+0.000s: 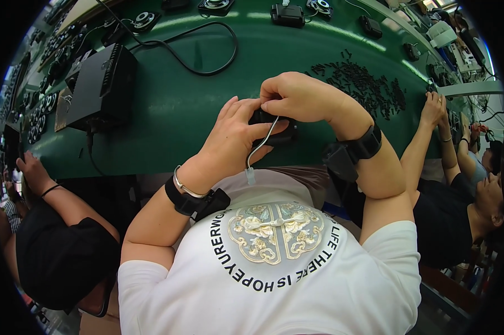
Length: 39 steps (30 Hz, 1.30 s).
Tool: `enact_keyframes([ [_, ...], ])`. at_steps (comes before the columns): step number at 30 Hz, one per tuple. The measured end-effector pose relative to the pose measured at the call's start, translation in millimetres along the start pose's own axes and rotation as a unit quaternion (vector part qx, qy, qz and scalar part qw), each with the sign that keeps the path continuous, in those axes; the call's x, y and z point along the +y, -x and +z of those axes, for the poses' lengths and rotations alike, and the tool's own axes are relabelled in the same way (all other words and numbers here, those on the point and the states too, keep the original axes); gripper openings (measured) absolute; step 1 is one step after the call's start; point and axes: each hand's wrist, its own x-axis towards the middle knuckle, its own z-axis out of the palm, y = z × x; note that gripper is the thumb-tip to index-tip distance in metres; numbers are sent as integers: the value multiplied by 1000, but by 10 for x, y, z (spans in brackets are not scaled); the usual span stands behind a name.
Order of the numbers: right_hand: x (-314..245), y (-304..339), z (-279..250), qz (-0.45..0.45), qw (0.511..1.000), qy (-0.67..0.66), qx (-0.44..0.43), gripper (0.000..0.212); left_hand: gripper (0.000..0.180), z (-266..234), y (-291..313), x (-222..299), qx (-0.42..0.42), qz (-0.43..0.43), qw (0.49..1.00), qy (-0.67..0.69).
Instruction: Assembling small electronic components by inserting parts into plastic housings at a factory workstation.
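My left fingers (254,133) gripped the black housing (287,135) from its left side, over the green surface (179,100) near the front edge. My right fingers (278,106) were pinched closed at its upper side; what lay between them I couldn't tell. The housing looked dark and blocky, mostly hidden, and a pale cable (258,147) ran across my left index finger to a clear connector (251,177).

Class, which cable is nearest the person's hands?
The whitish cable beside the left hand, ending in a translucent plug; others, like the black looped cable, lie farther off.
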Motion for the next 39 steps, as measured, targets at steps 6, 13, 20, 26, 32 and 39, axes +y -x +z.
enact_keyframes([
  [6,31,48,-63,-1,999,-11,53,19,54,-4,2,-9,7,-1,1000,-6],
  [13,761,287,-237,38,951,0,307,18,55,0,-1,-16,1,-8,1000,-4],
  [20,859,102,-5,70,908,205,358,18,55,-9,0,3,3,-13,1000,-10],
  [26,702,200,0,68,938,116,319,19,56,11,6,-15,0,-19,1000,-6],
  [32,412,756,431,-9,915,-372,160,10,57,-12,7,-17,2,-18,1000,-2],
  [39,338,806,713,-45,940,-258,218,6,57,-25,12,-38,4,-21,1000,-2],
])
